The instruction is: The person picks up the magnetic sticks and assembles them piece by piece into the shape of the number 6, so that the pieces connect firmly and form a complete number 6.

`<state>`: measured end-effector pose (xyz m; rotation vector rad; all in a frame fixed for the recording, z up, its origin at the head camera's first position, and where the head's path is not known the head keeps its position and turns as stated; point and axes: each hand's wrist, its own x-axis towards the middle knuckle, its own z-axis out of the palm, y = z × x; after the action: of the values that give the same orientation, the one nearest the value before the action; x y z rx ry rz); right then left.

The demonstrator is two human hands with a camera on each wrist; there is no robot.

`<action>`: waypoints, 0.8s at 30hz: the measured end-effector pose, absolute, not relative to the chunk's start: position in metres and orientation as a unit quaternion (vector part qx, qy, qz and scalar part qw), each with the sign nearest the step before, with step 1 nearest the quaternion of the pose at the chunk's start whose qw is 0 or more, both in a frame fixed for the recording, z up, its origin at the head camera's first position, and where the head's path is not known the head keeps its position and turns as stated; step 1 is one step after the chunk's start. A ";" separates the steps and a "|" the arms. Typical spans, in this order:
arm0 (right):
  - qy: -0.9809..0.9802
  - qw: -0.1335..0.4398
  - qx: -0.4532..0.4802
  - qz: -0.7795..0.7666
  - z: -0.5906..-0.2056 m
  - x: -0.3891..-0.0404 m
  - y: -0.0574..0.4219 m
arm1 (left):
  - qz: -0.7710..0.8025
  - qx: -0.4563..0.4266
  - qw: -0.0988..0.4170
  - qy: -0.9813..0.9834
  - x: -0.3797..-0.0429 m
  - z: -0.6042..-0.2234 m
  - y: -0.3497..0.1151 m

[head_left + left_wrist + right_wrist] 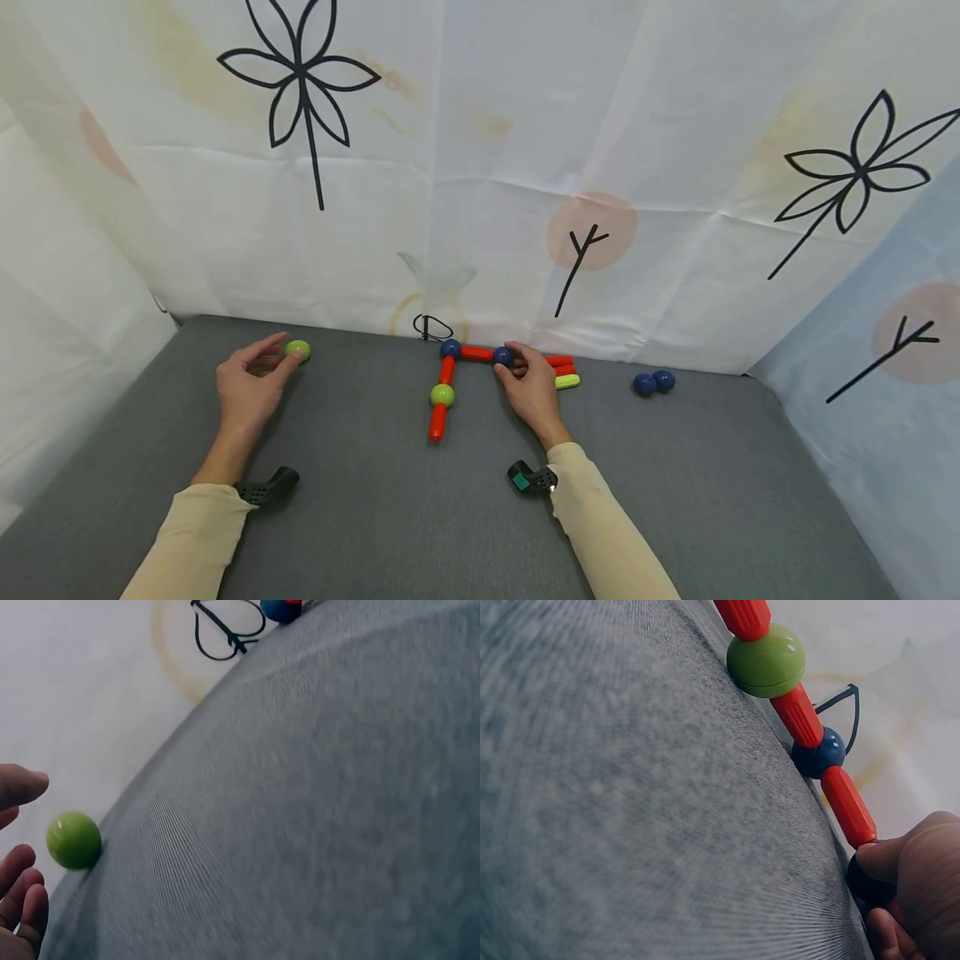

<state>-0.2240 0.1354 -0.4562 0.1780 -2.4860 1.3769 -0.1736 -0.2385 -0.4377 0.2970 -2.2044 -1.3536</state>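
Note:
In the head view, a chain of red rods and balls lies on the grey table. Its upright leg has a green ball [442, 395] between two red rods, topped by a blue corner ball [450, 348]. From that corner a red rod [477, 353] runs right to a second blue ball [503, 357]. My right hand [532, 392] pinches this end ball between thumb and fingers. Far to the left, my left hand [253, 383] hovers beside a loose green ball [73, 840]. The left wrist view shows its fingers apart, with a gap before the ball.
Behind my right hand lie red rods [561, 365] and a yellow-green rod [567, 381]. Two loose blue balls [654, 383] sit together farther right. A patterned white cloth [495, 275] hangs along the table's back edge, with more cloth at both sides.

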 end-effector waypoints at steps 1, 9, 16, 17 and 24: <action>-0.863 0.148 0.063 0.478 -0.456 -0.224 0.135 | -0.494 0.110 0.256 -0.824 -0.173 -0.439 -0.240; -0.861 0.151 0.071 0.480 -0.455 -0.224 0.135 | -0.437 0.045 0.172 -0.881 -0.175 -0.446 -0.250; -0.858 0.153 0.075 0.485 -0.456 -0.224 0.136 | -0.434 0.049 0.164 -0.884 -0.174 -0.446 -0.247; -0.857 0.155 0.076 0.485 -0.456 -0.224 0.136 | -0.435 0.049 0.167 -0.884 -0.174 -0.446 -0.247; -0.858 0.164 0.080 0.481 -0.456 -0.225 0.136 | -0.439 0.052 0.200 -0.874 -0.173 -0.448 -0.244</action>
<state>-0.2246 0.1357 -0.4561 0.2285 -2.4453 1.3701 -0.1734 -0.2442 -0.4481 0.1454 -2.4431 -1.2284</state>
